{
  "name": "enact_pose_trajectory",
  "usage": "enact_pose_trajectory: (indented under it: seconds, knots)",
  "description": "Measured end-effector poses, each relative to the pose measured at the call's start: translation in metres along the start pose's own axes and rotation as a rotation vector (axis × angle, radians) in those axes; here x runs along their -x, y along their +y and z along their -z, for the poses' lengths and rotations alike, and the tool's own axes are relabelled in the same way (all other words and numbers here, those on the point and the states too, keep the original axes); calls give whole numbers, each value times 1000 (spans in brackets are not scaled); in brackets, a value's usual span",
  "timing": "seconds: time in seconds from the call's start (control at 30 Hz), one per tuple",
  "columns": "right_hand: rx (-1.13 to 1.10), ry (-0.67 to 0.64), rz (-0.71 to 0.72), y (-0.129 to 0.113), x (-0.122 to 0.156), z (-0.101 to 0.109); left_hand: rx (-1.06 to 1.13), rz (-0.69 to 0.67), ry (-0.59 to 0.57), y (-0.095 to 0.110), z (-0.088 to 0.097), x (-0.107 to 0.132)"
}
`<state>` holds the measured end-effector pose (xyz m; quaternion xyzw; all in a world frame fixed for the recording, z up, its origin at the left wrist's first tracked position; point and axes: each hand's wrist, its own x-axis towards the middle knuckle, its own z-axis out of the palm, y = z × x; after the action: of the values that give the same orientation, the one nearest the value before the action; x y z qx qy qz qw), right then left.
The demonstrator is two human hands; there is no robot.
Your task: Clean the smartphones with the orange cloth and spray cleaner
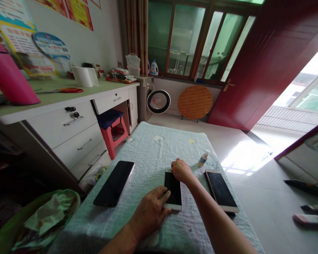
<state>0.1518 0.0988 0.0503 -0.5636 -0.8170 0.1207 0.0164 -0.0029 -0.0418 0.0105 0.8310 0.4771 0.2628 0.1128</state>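
A white smartphone (174,190) with a dark screen lies on the cloth-covered table (161,144). My left hand (152,208) grips its lower left side, the thumb at the bottom edge and the fingers over the screen's edge. My right hand (182,170) is closed at the phone's top end, its fingertips curled down. A small orange bit shows by those fingertips, too little to name. To the left lies a larger black smartphone (115,183). Right of my right forearm is another smartphone (221,190) with a light frame, and a small bottle (202,158) with a white cap stands behind it.
On the left is a desk (92,91) with drawers, holding a pink bottle (12,76), red-handled scissors (70,90) and a paper roll (82,76). A red stool (115,135) stands beneath. A bin (74,199) sits at lower left, a washing machine (145,95) behind.
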Motion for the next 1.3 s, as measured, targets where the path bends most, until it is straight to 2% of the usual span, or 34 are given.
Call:
enact_pose_trajectory:
  seconds: [0.13, 0.23, 0.4, 0.57, 0.73, 0.87, 1.13, 1.3]
  knots:
    - [23, -27, 76, -21, -9, -1, -9, -20, 15, -2, -4, 1]
    - [15, -33, 124, -27, -9, -3, -24, -15, 17, 0, -4, 2]
    - [1, -8, 79, -8, 2, 1, -51, 35, 2, 8, 1, -1]
    - [-19, 26, 6, 20, 16, 5, -61, 15, -11, 10, 3, -2]
    - [-41, 83, -94, 25, 31, -4, -76, -18, 21, 6, 0, -1]
    - [-64, 104, -128, 17, 55, -11, -94, -57, 59, 3, -4, 1]
    - [-226, 88, -94, 7, 129, -24, -102, -72, 85, 1, -6, 1]
    - [-323, -36, -5, 6, 147, -8, -106, -76, 117, 1, -9, 2]
